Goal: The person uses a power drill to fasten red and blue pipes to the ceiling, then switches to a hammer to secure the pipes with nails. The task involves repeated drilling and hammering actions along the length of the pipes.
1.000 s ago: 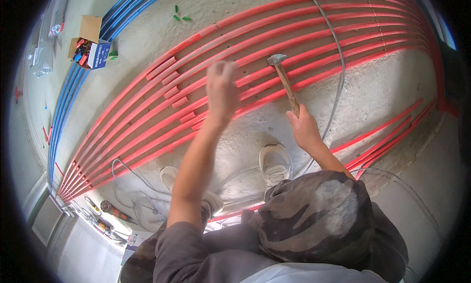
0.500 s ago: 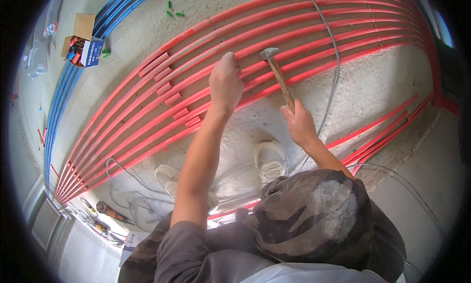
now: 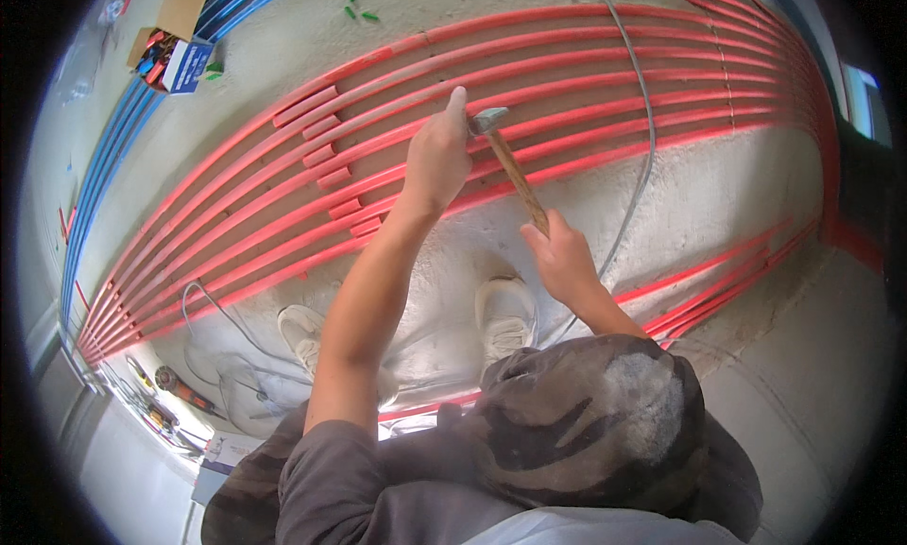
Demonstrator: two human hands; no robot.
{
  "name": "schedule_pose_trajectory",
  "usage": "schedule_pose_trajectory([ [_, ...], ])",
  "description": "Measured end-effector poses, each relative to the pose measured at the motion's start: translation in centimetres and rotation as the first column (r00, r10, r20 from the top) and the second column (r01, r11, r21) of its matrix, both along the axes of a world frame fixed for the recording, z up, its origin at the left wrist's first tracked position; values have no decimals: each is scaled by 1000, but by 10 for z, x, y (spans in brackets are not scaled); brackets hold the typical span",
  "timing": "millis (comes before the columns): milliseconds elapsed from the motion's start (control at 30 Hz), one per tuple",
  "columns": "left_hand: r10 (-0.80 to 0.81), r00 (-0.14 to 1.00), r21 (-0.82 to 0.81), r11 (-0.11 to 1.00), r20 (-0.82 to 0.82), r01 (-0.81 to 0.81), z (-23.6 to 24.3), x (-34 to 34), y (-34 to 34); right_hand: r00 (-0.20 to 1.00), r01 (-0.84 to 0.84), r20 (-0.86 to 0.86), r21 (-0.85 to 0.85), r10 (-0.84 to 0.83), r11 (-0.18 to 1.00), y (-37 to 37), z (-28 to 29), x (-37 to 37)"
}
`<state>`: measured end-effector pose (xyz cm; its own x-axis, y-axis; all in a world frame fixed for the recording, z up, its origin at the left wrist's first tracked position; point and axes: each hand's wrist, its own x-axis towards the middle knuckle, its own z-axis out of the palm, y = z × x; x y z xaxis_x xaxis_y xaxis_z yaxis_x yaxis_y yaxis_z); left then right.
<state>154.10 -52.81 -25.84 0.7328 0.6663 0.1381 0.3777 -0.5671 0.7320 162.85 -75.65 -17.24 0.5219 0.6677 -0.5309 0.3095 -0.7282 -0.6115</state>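
My right hand [image 3: 565, 259] is wrapped round the wooden handle of a hammer [image 3: 518, 184]. The hammer's metal head lies right beside the fingers of my left hand [image 3: 439, 158], over the red pipes [image 3: 557, 101]. My left hand is closed above the middle pipes, its fingers pressed together; whatever it grips, if anything, is hidden. Short red pipe pieces [image 3: 333, 178] sit in a slanting row between the long pipes, left of my left hand.
A grey cable [image 3: 646, 101] crosses the pipes to the right. Blue pipes [image 3: 113, 158] and an open box of small parts [image 3: 175, 59] lie far left. A power tool [image 3: 184, 389] rests near left; loose red pipes [image 3: 709, 281] lie on the right.
The hammer has swung left, its head now close to my left hand. My left hand stays closed over the pipes. The whole view has shifted slightly.
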Motion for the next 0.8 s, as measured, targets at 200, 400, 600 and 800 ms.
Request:
schedule_pose_trajectory([
  [200,335,927,-244,925,166,-291,-5,-22,-20,997,67,-50,212,-57,975,9,53,-5],
  [400,415,890,-300,888,190,-349,-4,-15,-23,998,-65,13,45,65,997,4,-16,-1],
  [600,396,897,-276,900,198,-336,-6,-18,-25,998,-40,50,144,33,989,-3,-3,-14],
  [800,420,882,-233,898,212,-372,-9,-16,-17,996,-90,1,24,90,996,19,-5,3],
])
